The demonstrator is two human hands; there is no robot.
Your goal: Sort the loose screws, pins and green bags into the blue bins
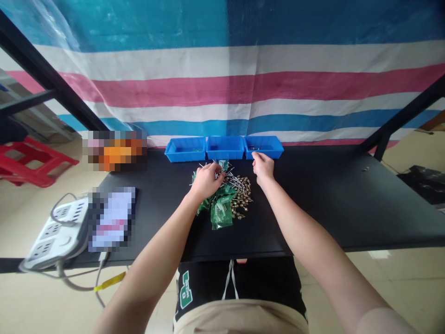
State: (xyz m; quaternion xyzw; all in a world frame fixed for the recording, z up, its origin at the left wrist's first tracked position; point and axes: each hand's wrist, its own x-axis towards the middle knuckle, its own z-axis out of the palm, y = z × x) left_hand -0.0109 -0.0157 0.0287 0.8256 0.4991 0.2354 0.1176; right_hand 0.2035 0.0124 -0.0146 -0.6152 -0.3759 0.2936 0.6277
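Note:
My left hand (208,180) rests over the left part of a pile of small hardware, fingers curled and thumb near the fingertips. What lies between them is too small to name. Under and beside it are thin silver metal pins (239,184), brass-coloured pointed pieces (245,195) and green plastic bags (221,214) with small pale pieces inside. My right hand (264,168) is at the front edge of the right blue bin (274,152), its fingers pinched together. Anything in that pinch is hidden. A few thin metal pieces (255,148) lie in this bin.
The middle blue bin (225,154) and left blue bin (186,157) stand in the same row on the black table (330,199). At left are a white power strip (60,232), a blurred-out flat item (113,220) and an orange object (118,155). Small bits (365,169) lie far right.

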